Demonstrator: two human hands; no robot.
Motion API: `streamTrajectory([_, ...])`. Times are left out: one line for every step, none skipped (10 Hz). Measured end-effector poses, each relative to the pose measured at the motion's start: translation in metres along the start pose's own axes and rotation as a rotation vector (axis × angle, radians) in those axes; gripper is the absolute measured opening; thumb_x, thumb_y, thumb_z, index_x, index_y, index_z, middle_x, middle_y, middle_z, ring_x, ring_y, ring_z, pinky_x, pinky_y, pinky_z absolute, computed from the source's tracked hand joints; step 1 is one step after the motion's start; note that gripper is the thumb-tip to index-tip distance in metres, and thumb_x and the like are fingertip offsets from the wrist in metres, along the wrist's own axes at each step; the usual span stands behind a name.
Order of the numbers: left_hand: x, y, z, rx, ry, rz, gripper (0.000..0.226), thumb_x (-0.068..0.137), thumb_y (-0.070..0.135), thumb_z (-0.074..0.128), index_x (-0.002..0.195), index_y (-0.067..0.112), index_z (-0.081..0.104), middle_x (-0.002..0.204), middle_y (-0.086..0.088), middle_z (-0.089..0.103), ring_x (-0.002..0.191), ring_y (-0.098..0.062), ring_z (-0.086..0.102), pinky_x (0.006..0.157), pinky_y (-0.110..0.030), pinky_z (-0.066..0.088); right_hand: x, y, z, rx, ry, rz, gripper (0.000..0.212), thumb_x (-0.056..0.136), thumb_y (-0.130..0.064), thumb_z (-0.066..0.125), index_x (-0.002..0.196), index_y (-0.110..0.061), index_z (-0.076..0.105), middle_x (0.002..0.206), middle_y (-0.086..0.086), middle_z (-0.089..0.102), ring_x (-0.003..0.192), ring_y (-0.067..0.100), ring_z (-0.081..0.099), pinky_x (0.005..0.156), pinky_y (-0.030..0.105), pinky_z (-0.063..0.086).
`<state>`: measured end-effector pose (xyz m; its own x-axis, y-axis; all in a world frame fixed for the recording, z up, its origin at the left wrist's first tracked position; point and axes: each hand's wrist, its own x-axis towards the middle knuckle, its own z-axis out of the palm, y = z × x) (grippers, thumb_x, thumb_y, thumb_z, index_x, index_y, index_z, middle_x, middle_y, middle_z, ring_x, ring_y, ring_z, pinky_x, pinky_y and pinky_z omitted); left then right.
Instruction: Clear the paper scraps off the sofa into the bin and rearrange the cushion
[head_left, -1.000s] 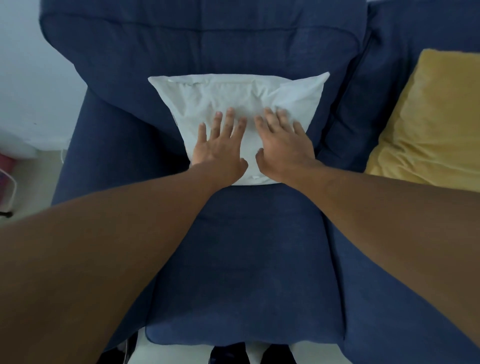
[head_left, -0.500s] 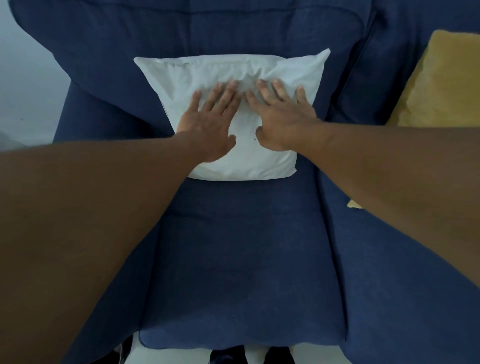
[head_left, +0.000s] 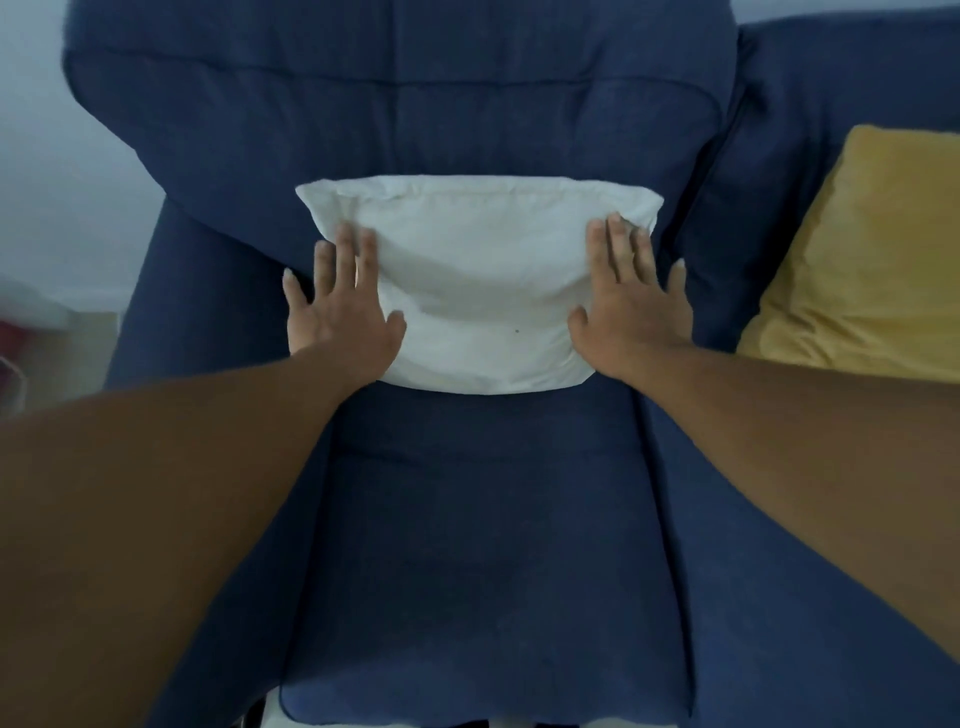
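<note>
A: Where's the cushion (head_left: 478, 280)?
B: White one, propped on the sofa (head_left: 483, 545) seat against the backrest, roughly centred on that seat section. Bottom edge sits on the seat, top leans back on the blue upholstery.
A: Hands?
B: Left hand (head_left: 340, 317) flat on the cushion's left edge, fingers straight and spread, little finger off the side over the sofa fabric. Right hand (head_left: 631, 301) mirrors it on the right edge, fingers straight, palm down (not curled round anything, just pressing). Both forearms reach in from the bottom corners.
A: Anything else on the sofa?
B: Yellow cushion (head_left: 872, 260) on the next seat to the right, leaning on its backrest, well apart from the white one. Blurred red thing (head_left: 15, 338) at the far left by the floor, can't tell what it is.
</note>
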<state>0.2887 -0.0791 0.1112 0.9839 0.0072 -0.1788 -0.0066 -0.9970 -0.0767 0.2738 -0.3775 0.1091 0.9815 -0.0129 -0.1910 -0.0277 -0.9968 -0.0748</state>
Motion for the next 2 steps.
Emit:
streamTrajectory([-0.037,0.014,0.012,-0.06,-0.088,-0.029,0.092,0.1,0.045,0.041,0.158,0.019,-0.026,0.168,-0.002,-0.026,0.157,-0.027,-0.008,0.125,-0.055,0.008,-0.029,-0.014,0.015,-0.013,0.037,-0.031,0.09,0.099,-0.039,0.04,0.16,-0.021,-0.024,0.166,0.006,-0.032,0.155,0.026,-0.022,0.123,0.061,0.0])
streamTrajectory([-0.082,0.039,0.031,-0.006,-0.184,0.092,0.091,0.101,0.046,0.039,0.157,0.018,-0.028,0.165,-0.002,-0.032,0.157,-0.027,-0.011,0.125,-0.055,0.008,-0.068,-0.037,0.034,-0.025,-0.025,-0.138,0.09,0.099,-0.039,0.044,0.162,-0.024,-0.019,0.165,0.009,-0.034,0.155,0.029,-0.02,0.122,0.062,-0.002])
